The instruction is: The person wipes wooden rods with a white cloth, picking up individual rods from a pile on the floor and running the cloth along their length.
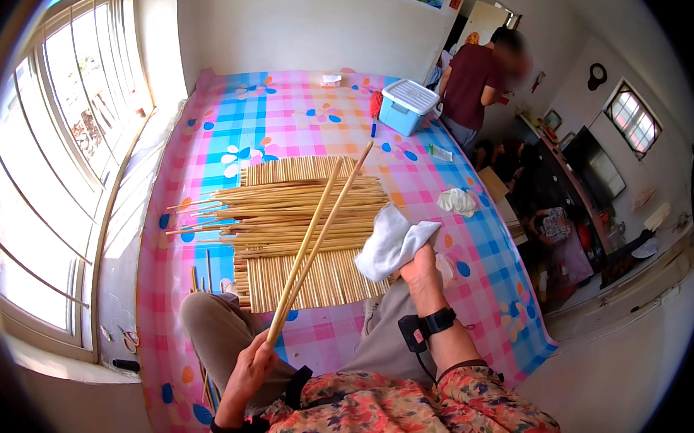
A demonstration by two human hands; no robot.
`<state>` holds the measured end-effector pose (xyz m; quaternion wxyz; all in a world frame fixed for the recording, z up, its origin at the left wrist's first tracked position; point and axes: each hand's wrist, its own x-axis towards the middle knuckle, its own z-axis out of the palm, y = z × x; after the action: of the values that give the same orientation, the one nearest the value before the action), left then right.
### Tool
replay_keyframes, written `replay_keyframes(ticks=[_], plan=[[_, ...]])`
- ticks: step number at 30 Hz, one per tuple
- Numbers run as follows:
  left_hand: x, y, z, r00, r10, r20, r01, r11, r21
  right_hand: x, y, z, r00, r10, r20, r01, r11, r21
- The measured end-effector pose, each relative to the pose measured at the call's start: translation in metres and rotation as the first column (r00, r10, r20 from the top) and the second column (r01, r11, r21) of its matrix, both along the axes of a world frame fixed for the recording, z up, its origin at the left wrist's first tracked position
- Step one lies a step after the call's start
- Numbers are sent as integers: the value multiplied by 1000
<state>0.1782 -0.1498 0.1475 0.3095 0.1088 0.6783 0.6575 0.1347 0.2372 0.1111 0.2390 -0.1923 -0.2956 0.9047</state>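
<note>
My left hand (254, 360) grips at least two long, pale dry stalks (349, 187) by their lower ends. They slant up and away over the work, their far tips spread slightly apart. In my right hand (422, 268) is a bunched white cloth (386, 244), apart from the held stalks. Before my knees lies a mat of short stalks set side by side (321, 281). Across its middle rests a pile of loose stalks (265, 211), laid crosswise, with uneven ends sticking out to the left.
A pink and blue checked plastic sheet (320, 142) covers the bed-like platform. On it stand a blue lidded box (400, 112) and a crumpled white cloth (457, 202). Scissors (130, 340) lie on the left window sill. Beyond the right edge stands a person (472, 83).
</note>
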Motion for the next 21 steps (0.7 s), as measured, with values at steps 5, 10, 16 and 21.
replay_keyframes(ticks=[5,10,16,21], plan=[[-19,60,-25,841,15,-541,-68,995,-78,11,-68,19,983,155,103,-149,987,-63],[-19,86,-16,644,-290,-708,-153,857,-491,15,-97,7,968,226,111,-231,972,40],[-16,92,-26,511,-382,-770,-141,846,-513,13,-115,-3,954,282,98,-290,953,85],[-17,85,-23,631,-296,-718,-34,913,-406,10,-118,-16,962,237,138,-251,964,92]])
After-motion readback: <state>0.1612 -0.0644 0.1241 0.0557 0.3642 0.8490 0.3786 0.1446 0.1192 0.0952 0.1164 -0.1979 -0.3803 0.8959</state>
